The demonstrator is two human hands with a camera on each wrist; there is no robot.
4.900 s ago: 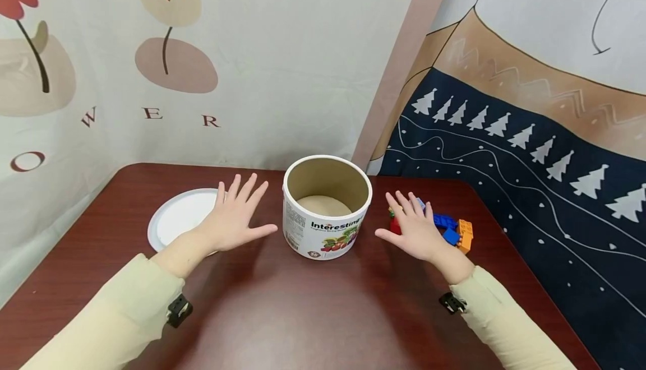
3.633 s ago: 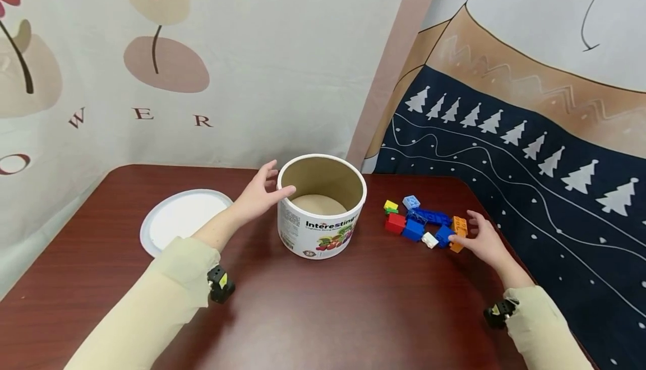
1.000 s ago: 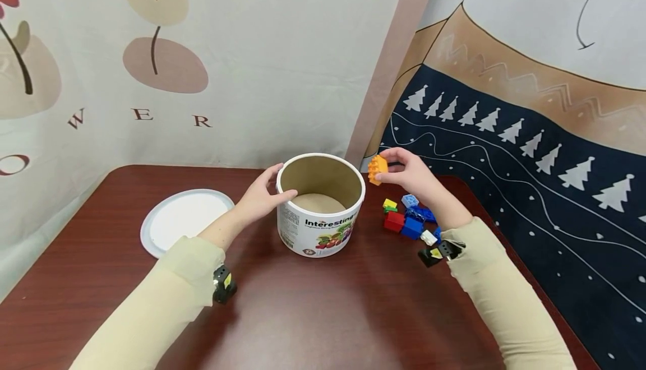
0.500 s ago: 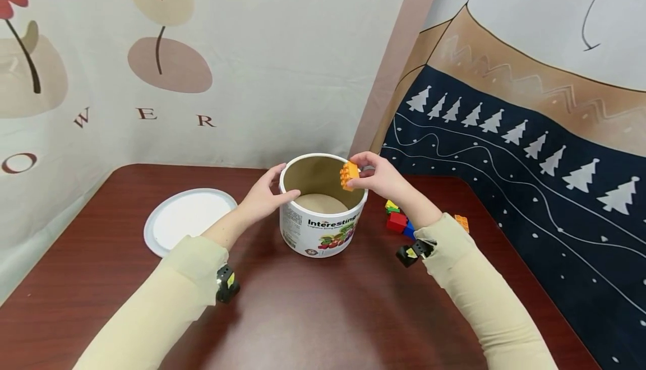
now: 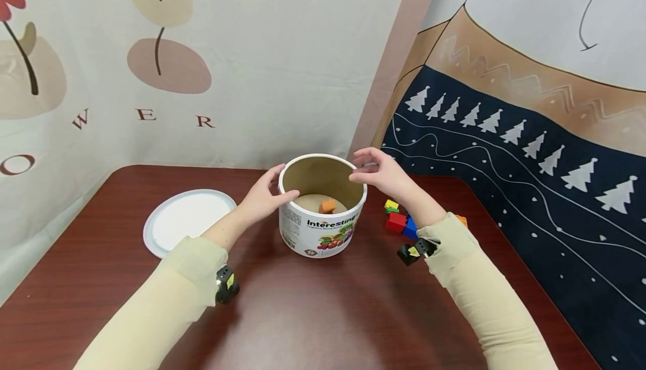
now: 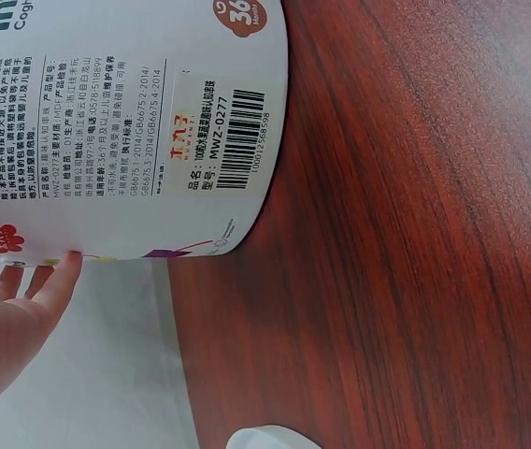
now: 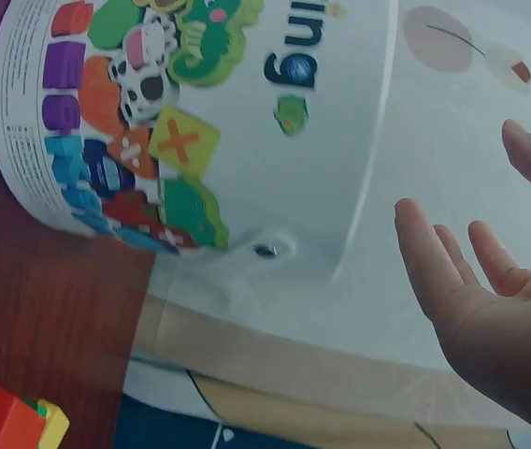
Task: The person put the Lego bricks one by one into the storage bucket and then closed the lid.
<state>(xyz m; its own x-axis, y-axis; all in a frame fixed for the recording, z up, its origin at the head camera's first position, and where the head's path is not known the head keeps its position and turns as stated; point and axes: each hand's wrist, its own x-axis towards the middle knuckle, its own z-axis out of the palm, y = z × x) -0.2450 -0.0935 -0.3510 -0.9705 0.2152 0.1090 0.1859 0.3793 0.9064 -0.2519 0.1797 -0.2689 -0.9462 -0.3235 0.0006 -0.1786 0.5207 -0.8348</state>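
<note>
A white bucket (image 5: 315,235) with printed fruit stands upright at the table's far middle. An orange toy brick (image 5: 327,206) lies on its floor inside. My left hand (image 5: 259,197) holds the bucket's left side, thumb at the front rim and fingers around the outer wall; the left wrist view shows fingertips against the printed side. Over the right rim, my right hand (image 5: 382,176) hangs with nothing in it, its fingers (image 7: 424,253) spread apart in the right wrist view. Right of the bucket lie a red brick (image 5: 396,222), a blue brick (image 5: 411,227) and a yellow brick (image 5: 391,204).
A round white lid (image 5: 184,221) lies on the brown table (image 5: 303,314), left of the bucket. Another orange brick (image 5: 461,220) peeks out behind my right sleeve, which hides part of the brick pile. Printed cloth (image 5: 282,78) hangs behind the table.
My right hand picked an orange brick from the pile, carried it left over the bucket and let it drop inside. My left hand moved from above the table onto the bucket's left rim.
</note>
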